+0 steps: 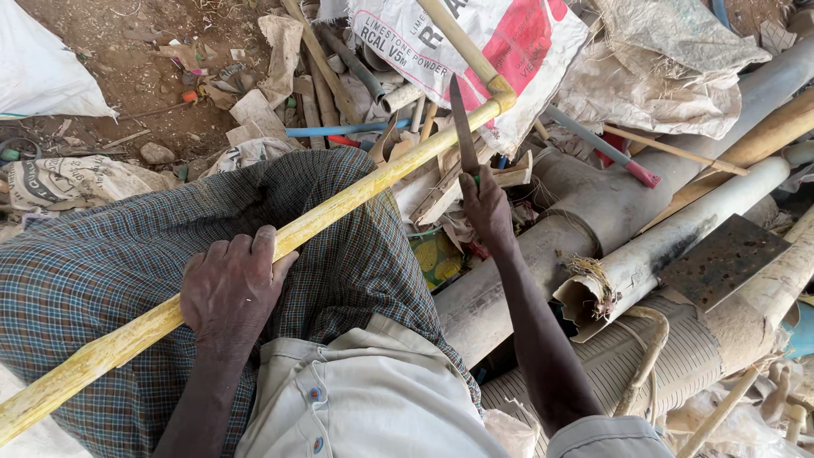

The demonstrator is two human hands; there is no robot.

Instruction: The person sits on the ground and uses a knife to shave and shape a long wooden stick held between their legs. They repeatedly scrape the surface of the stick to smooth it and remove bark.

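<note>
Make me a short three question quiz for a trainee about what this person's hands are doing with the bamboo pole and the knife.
1. True or false: the left hand presses the yellow bamboo pole against the checked cloth over the lap.
2. What does the right hand hold?
A. a hammer
B. a long knife
C. a paintbrush
3. Fill the gap: the knife blade points ____ from the person, with its tip near the pole's far end.

Key
1. True
2. B, the knife, blade up beside the pole
3. away
</note>
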